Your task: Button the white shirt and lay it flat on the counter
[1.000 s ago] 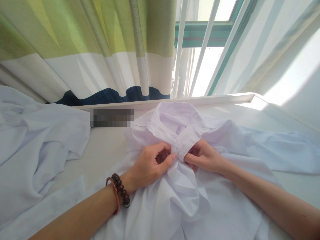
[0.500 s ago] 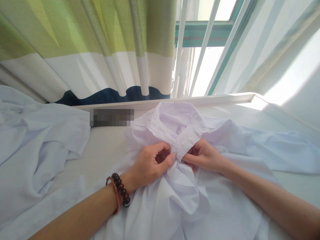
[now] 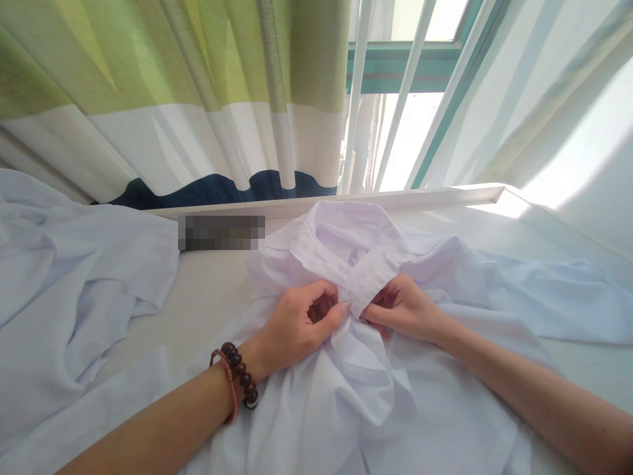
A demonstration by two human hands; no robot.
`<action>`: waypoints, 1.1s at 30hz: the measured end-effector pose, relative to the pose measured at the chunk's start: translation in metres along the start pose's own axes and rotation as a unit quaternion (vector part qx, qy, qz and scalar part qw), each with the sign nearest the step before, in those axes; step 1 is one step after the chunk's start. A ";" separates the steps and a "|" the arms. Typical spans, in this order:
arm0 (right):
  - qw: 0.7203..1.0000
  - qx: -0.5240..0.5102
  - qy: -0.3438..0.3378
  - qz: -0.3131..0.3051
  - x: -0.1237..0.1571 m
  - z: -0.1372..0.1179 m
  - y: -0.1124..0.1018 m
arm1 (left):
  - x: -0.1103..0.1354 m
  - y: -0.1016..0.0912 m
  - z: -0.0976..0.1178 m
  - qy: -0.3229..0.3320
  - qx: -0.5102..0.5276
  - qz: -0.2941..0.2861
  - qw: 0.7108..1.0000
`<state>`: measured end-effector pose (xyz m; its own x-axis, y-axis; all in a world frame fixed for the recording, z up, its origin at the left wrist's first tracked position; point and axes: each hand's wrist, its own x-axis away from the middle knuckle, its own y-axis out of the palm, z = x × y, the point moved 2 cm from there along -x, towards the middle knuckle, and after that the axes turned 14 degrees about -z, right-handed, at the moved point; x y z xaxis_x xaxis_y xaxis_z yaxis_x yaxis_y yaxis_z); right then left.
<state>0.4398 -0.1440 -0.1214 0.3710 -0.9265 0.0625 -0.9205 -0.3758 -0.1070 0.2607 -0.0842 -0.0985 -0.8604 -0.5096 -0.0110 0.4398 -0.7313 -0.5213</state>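
Observation:
A white collared shirt (image 3: 435, 389) lies spread in front of me, its collar (image 3: 378, 280) at the far end and a sleeve stretched out to the right. My left hand (image 3: 304, 320), with a dark bead bracelet and a copper-coloured bangle on its wrist, pinches the cloth just below the collar between thumb and fingertips. Close beside it, my right hand (image 3: 403, 307) is closed on the collar's front edge, its fingers partly under the fabric. Whether a button sits between the fingertips I cannot make out.
More white cloth (image 3: 54, 290) lies heaped on the left. A blurred-out dark object (image 3: 221, 233) rests near the surface's raised back edge (image 3: 445, 196). Beyond hang a green and white curtain (image 3: 198, 132) and a barred window (image 3: 410, 66).

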 end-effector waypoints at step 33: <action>0.999 0.015 -0.024 0.043 0.000 0.001 0.001 | 0.000 0.000 -0.002 0.034 -0.013 0.021 0.999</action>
<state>0.4390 -0.1449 -0.1225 0.2960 -0.9552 0.0037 -0.9457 -0.2936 -0.1396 0.2605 -0.0835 -0.1002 -0.8567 -0.5079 -0.0904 0.4705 -0.6975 -0.5404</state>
